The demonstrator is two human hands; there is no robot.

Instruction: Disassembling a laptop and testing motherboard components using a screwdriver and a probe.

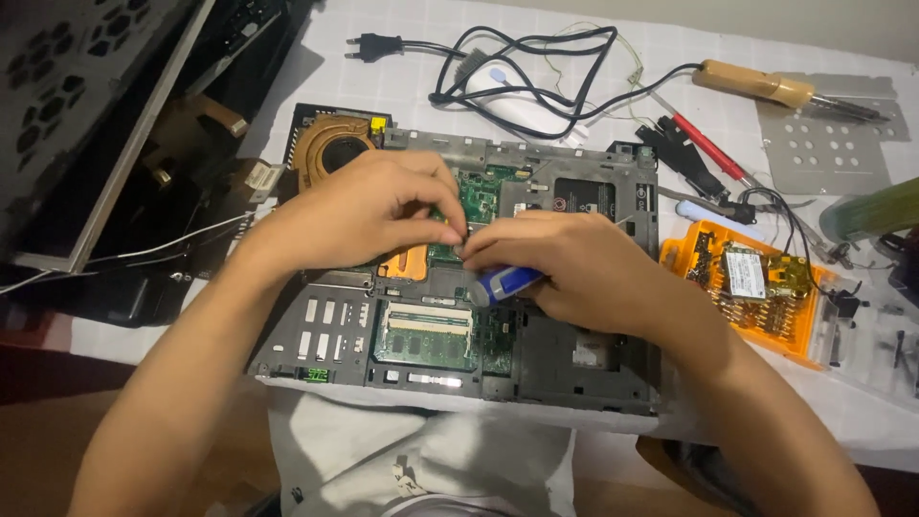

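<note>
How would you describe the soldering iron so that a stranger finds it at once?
Start at the opened laptop on the white cloth, then look to the far right corner. The soldering iron lies there, by a perforated metal plate. Only it has a thick tan handle.

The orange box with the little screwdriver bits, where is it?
In the head view, the orange bit case lies open on the table's right side, just right of the opened laptop, with a small green circuit card resting on it.

Before you on the cloth-covered table (412, 67) lies the opened grey laptop chassis (584, 373); your left hand (359, 211) and right hand (574, 268) meet over its middle; behind it, a coiled black power cable (522, 72); right of it, an orange plastic screwdriver-bit tray (766, 316); behind that, a wooden-handled soldering iron (766, 86).
</note>
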